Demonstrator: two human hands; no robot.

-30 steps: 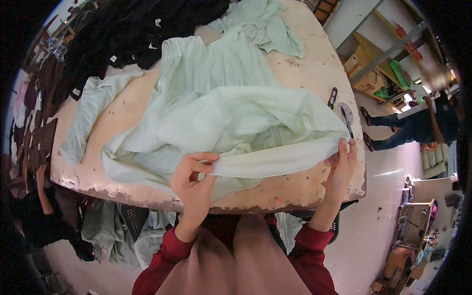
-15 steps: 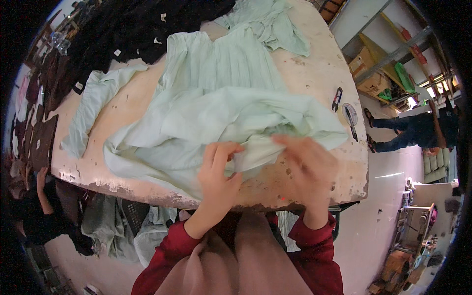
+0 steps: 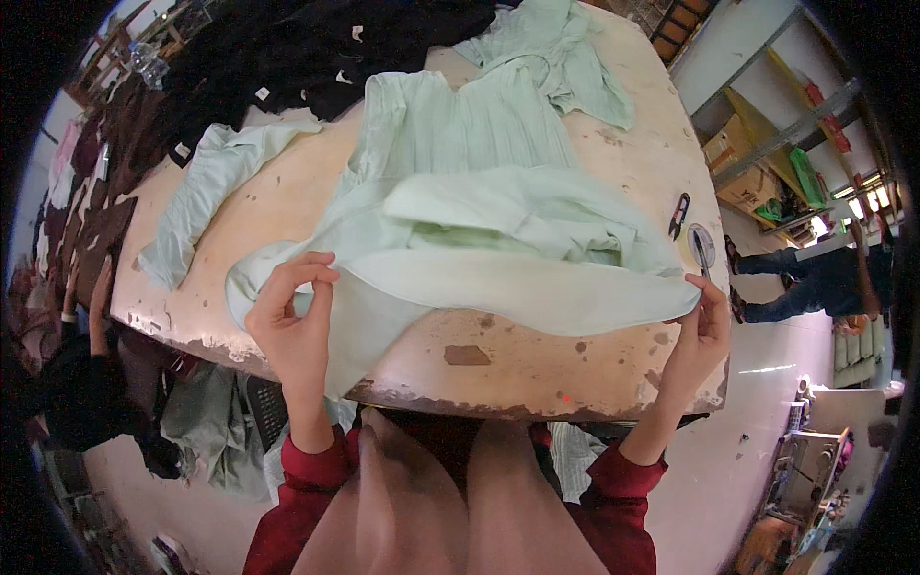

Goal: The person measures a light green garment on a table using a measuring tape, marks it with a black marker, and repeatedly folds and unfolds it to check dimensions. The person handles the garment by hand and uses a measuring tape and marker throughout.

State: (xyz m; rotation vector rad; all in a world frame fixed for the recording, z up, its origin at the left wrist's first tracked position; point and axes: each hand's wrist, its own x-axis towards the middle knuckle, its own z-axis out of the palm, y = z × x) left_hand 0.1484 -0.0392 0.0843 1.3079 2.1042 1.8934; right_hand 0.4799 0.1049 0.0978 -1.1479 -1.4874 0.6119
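A pale mint-green garment (image 3: 470, 120) lies across the table with its pleated part flat toward the far side and its near part bunched and folded. My left hand (image 3: 295, 305) pinches the near edge of the cloth between thumb and fingertips. At the other end of that same edge, my right hand (image 3: 706, 321) is closed in a pinch as well. Between the two hands the edge is spread wide and sags slightly above the tabletop. Behind it, the loose folds gape open.
The worn table (image 3: 575, 369) has chipped edges. A separate mint strip (image 3: 206, 192) lies left, more mint cloth (image 3: 585, 81) at the far end, dark garments (image 3: 287, 48) behind. Thread snips (image 3: 679, 217) and a tape roll (image 3: 701, 245) sit right. People stand at both sides.
My hands have moved far apart, left hand leftward and right hand rightward, drawing the cloth edge out between them. The view has shifted slightly.
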